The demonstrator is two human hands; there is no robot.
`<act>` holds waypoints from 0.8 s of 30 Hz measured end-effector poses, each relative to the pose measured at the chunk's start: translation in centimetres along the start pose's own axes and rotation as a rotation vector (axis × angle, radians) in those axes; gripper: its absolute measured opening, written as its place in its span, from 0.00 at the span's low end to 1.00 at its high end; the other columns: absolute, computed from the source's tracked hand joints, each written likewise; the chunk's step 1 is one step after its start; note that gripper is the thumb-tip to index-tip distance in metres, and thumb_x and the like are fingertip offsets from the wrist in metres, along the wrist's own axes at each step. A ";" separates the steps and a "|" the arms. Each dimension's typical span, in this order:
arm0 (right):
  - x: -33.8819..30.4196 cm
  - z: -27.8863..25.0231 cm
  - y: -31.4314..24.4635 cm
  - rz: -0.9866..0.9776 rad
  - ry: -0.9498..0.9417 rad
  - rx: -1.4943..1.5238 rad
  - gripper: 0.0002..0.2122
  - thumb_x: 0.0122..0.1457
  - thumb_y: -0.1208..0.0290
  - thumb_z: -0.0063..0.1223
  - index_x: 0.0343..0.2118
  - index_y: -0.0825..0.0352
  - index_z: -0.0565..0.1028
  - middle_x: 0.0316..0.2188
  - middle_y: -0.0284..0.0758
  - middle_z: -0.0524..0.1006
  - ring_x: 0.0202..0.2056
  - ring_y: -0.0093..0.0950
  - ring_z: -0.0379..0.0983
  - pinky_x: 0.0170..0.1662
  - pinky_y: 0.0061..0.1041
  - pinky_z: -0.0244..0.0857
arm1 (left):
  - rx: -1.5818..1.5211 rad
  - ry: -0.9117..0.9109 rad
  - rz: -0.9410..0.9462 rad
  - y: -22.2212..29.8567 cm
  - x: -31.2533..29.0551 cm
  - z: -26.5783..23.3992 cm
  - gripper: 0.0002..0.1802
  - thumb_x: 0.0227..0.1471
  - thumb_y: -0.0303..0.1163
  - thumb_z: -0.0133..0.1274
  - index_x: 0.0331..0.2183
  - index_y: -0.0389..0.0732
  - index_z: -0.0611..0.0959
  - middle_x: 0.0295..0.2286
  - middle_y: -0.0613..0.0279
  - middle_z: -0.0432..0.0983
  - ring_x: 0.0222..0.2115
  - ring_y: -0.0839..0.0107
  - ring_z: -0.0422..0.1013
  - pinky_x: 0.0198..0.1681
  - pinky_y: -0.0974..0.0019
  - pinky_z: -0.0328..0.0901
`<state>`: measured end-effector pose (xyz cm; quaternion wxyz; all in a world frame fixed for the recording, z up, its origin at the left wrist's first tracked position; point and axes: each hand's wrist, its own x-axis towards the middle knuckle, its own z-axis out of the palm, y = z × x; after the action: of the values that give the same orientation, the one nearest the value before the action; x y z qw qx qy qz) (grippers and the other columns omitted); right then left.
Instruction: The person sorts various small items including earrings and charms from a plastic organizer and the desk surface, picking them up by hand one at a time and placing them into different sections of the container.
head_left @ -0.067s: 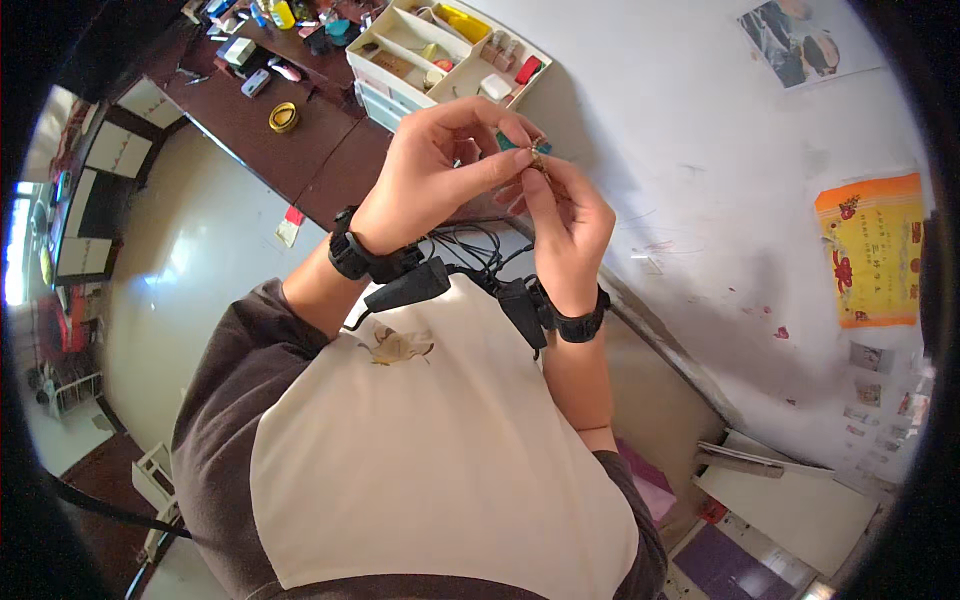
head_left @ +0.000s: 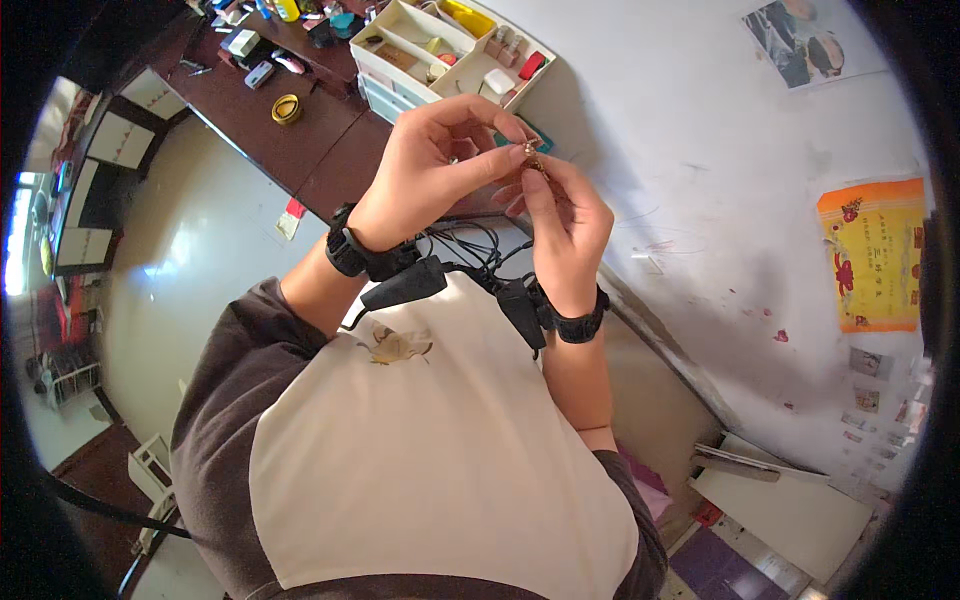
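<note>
My left hand (head_left: 435, 165) and my right hand (head_left: 568, 232) are raised close together at the far end of my reach, their fingertips nearly meeting. Pinched between thumb and index finger of each is a small gold-coloured piece (head_left: 530, 149) that looks like jewellery; its exact kind is too small to make out. Part of it is hidden by the fingers. Just behind the fingertips shows a teal thing (head_left: 541, 138), mostly covered. Black straps with dark modules and cables sit on both wrists.
A cream organizer box (head_left: 430, 85) with small items in its compartments stands past my hands on the dark brown table (head_left: 240, 135). A gold-coloured ring-shaped roll (head_left: 286, 109) lies left of it. The white wall (head_left: 690, 130) rises close on my right, with a yellow-orange sheet (head_left: 874, 255).
The gold-coloured piece and the fingertips around it have shifted very slightly. Both hands keep their pinch, and the view has tilted a little.
</note>
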<state>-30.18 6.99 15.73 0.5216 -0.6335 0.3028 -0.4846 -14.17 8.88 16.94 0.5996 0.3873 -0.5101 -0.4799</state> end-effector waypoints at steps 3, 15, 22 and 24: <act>-0.7 -0.5 0.3 -0.031 -0.057 -0.040 0.07 0.60 0.79 0.45 0.39 0.74 0.73 0.28 0.35 0.76 0.27 0.20 0.72 0.29 0.17 0.64 | 0.025 0.045 0.002 -0.4 -1.1 0.3 0.07 0.49 0.23 0.56 0.33 0.32 0.76 0.35 0.56 0.76 0.37 0.74 0.72 0.43 0.69 0.68; -1.7 -1.4 0.8 -0.198 0.019 -0.269 0.05 0.53 0.79 0.54 0.33 0.71 0.75 0.28 0.35 0.76 0.28 0.23 0.72 0.33 0.20 0.65 | -0.031 0.142 -0.023 -2.1 -3.7 1.3 0.06 0.48 0.20 0.55 0.33 0.32 0.77 0.34 0.60 0.75 0.35 0.76 0.71 0.41 0.72 0.68; -1.6 -2.8 0.5 -0.106 0.040 -0.252 0.06 0.53 0.79 0.54 0.34 0.71 0.75 0.28 0.33 0.75 0.27 0.20 0.71 0.32 0.17 0.64 | 0.138 0.124 0.016 -1.5 -3.5 1.7 0.09 0.47 0.21 0.57 0.34 0.32 0.77 0.33 0.64 0.74 0.32 0.82 0.70 0.37 0.77 0.66; -1.7 -3.1 0.3 -0.073 0.041 -0.210 0.06 0.53 0.80 0.54 0.34 0.71 0.75 0.28 0.32 0.75 0.28 0.18 0.70 0.32 0.16 0.64 | 0.134 0.080 -0.007 -1.5 -3.3 1.9 0.08 0.46 0.21 0.58 0.32 0.33 0.78 0.31 0.65 0.74 0.31 0.83 0.69 0.34 0.79 0.65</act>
<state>-33.63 7.27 14.93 0.4279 -0.6853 0.3392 -0.4819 -16.36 11.77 15.01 0.5905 0.4473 -0.5152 -0.4311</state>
